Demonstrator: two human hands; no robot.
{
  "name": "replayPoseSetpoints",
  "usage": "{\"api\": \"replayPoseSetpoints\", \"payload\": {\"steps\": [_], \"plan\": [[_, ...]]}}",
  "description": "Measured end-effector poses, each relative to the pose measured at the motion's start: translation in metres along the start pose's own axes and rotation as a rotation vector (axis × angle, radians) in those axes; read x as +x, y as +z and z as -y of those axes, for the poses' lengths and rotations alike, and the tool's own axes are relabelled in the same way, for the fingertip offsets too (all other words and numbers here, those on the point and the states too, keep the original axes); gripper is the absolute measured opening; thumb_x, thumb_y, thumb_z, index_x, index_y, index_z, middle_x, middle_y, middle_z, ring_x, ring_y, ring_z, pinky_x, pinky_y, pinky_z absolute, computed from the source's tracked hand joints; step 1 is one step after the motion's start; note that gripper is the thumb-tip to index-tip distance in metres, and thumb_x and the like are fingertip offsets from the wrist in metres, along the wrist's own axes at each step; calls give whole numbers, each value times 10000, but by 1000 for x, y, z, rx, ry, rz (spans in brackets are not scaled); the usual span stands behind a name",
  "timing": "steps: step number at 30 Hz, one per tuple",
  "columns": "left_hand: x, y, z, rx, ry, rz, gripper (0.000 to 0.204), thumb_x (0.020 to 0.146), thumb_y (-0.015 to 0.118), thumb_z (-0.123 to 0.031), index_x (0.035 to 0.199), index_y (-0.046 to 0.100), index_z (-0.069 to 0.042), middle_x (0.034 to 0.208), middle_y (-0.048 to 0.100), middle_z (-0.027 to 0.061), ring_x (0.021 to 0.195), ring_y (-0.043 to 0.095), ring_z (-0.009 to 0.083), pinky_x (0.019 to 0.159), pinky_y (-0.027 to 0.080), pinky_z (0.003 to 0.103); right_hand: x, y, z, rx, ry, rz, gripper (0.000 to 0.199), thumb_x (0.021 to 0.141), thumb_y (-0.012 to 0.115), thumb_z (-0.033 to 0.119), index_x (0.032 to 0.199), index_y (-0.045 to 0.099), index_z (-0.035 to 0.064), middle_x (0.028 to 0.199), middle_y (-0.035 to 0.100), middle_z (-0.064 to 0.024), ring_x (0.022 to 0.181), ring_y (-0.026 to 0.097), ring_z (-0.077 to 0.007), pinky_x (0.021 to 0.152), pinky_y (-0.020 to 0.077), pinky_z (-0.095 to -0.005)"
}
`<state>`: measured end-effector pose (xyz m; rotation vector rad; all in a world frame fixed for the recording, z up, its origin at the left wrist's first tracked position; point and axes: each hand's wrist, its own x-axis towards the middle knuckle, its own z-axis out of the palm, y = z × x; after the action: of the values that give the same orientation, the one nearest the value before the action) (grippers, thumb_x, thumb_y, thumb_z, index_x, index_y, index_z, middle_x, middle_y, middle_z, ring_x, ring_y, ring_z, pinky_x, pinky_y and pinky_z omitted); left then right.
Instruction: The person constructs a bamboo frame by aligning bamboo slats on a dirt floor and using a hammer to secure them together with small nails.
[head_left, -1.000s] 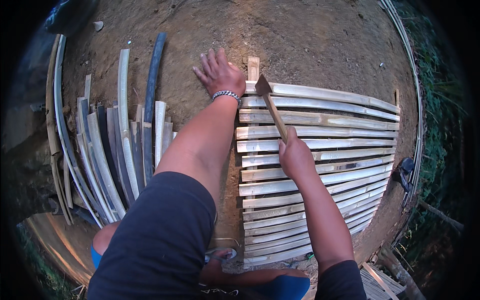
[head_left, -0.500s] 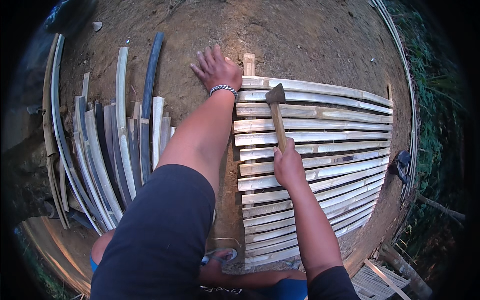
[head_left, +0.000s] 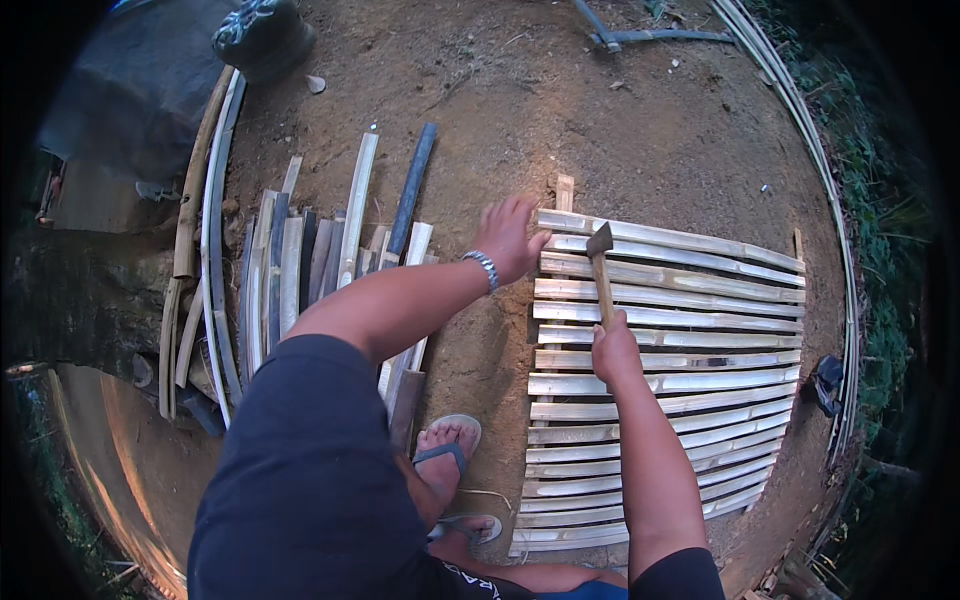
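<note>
My right hand (head_left: pixel 617 352) grips the wooden handle of a hatchet (head_left: pixel 602 262), whose dark wedge-shaped metal head is over the upper slats of a bamboo panel (head_left: pixel 665 382). The panel lies on the ground, its pale split slats set side by side across lengthwise strips. Close to the left ends of its top slats is my left hand (head_left: pixel 508 238), wearing a chain bracelet (head_left: pixel 482 268). Its fingers are apart with the thumb toward the slat ends, and it holds nothing visible; whether it touches a slat, I cannot tell.
Loose bamboo strips (head_left: pixel 290 265), pale and dark, lie in a pile to the left. My sandalled feet (head_left: pixel 450 455) are by the panel's left edge. Long poles (head_left: pixel 845 230) run along the right, beside green plants. A dark bundle (head_left: pixel 262 38) sits at the far left.
The view has shifted, showing more ground ahead and both feet. My left hand, earlier spread beyond the panel's corner, has turned with its thumb toward the slat ends. My right hand keeps the hatchet.
</note>
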<state>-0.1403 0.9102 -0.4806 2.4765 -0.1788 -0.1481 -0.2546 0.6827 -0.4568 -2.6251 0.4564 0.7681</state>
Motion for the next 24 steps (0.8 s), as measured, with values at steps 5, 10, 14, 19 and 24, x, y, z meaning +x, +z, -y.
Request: {"api": "replayPoseSetpoints", "payload": {"steps": [5,10,14,19,24], "plan": [[-125,-55,50,-163,26,183,561,811,698,10,1336,519,-75,1073,628,127,976,648,281,872,529,378,3,12,-12,157,-43,-115,353,995,578,241,1265,466,41,913,671,-238,833,675,-407,739,537,-484],[-254,-34,91,-321,-159,368,423,846,662,-107,1264,597,-91,917,718,113,891,699,305,799,539,419,-62,28,-94,530,195,-270,336,1013,567,212,1298,468,64,806,617,-137,639,611,-249,589,511,-407],[-332,-30,142,112,203,480,384,900,626,-254,1273,611,-163,1237,657,79,1201,593,211,1077,404,477,-119,67,-121,1004,250,-221,266,1016,564,196,1211,433,71,672,483,-35,446,455,-120,375,403,-281],[-351,3,131,452,348,323,429,951,506,-406,1326,583,-212,1627,301,55,1546,170,260,1210,96,658,-141,95,-144,1082,393,-178,270,980,636,189,1120,442,64,728,504,-53,474,492,-150,414,457,-304],[-377,11,140,553,336,258,532,949,492,-428,1432,535,-208,1676,209,43,1560,134,278,1206,8,671,-120,113,-156,1096,456,-76,340,974,642,143,1205,408,57,828,541,-82,613,579,-201,552,543,-341]]}}
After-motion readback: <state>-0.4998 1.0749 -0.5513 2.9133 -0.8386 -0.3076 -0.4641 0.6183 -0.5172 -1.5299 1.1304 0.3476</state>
